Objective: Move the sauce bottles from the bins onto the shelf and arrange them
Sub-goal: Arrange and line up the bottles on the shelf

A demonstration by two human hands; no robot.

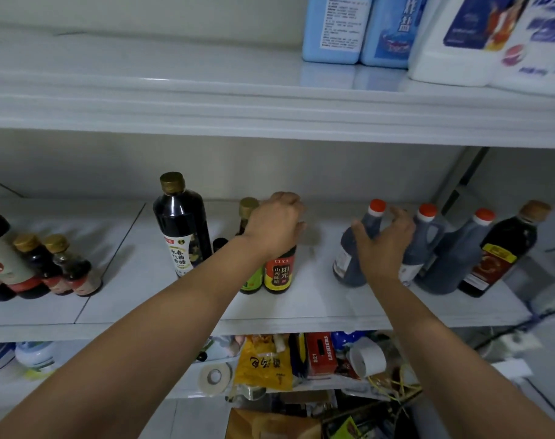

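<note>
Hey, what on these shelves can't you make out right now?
Head view:
- Cap of the red-yellow-label bottle: covered by the left hand.
- The green-label bottle: mostly behind the left forearm.
- The leftmost red-capped jug: partly behind the right hand.
- The blue bottles: cut by the frame edge.

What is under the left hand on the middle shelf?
A dark bottle with a red-and-yellow label, upright on the shelf. The left hand covers its neck and cap, so the cap's colour cannot be seen.
</note>
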